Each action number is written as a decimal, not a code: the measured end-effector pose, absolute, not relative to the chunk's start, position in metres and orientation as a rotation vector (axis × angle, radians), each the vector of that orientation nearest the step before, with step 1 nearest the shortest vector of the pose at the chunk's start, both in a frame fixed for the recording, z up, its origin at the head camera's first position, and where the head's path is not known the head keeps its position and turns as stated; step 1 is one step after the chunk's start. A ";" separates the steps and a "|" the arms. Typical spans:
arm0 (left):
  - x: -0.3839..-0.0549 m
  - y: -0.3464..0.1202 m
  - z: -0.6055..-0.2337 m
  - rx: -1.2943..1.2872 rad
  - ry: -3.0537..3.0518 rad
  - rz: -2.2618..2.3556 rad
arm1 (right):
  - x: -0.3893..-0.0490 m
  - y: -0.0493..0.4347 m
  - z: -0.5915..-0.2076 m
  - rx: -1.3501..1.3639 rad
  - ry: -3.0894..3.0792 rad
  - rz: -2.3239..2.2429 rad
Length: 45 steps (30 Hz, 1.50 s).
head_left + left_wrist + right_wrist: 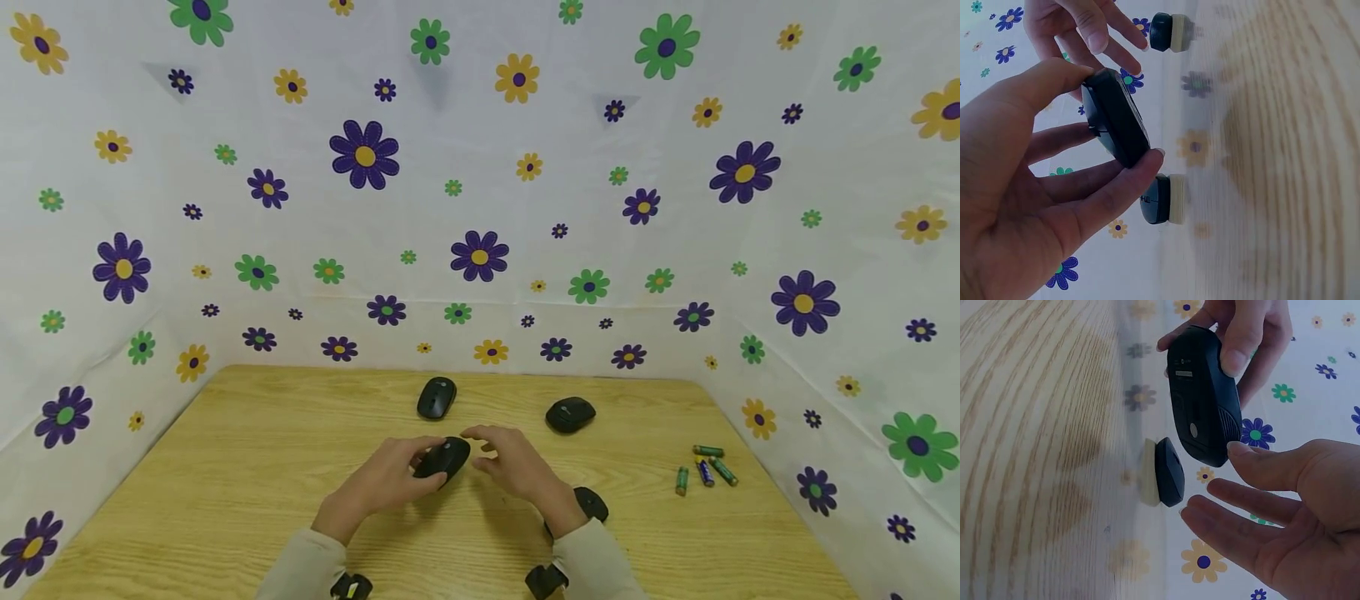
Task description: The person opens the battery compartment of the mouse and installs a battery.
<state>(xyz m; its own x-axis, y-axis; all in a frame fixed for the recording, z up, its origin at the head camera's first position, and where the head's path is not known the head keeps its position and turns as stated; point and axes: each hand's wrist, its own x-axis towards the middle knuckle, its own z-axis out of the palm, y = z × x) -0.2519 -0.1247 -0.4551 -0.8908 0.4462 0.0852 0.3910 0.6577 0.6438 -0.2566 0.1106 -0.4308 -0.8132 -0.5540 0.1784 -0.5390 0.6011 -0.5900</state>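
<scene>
A black computer mouse (447,458) is lifted over the table, gripped by my left hand (382,477) between thumb and fingers. In the right wrist view its underside (1200,400) shows, with a small light label and a round spot. My right hand (519,468) hovers just right of the mouse, holding nothing, its fingers loosely bent and parted. Its thumb tip (1241,450) is close to the mouse's end; I cannot tell if they touch. Another black mouse (594,503) lies partly hidden under my right wrist.
Two more black mice stand farther back on the wooden table (300,417): one mouse (437,398) at centre, another mouse (570,415) to its right. Several batteries (723,471) lie at the right, mostly green, one blue. A flowered white cloth (480,208) encloses the back and sides.
</scene>
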 end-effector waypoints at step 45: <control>-0.254 -0.132 -0.450 0.813 2.658 1.377 | -0.262 0.108 -0.439 -1.066 2.880 -1.056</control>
<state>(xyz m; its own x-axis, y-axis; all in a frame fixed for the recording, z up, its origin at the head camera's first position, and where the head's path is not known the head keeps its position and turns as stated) -0.2538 -0.1318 -0.4501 -0.8618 0.4665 0.1992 0.4318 0.4686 0.7707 -0.2621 0.1076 -0.4387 -0.7795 -0.5465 0.3061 -0.6149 0.5743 -0.5405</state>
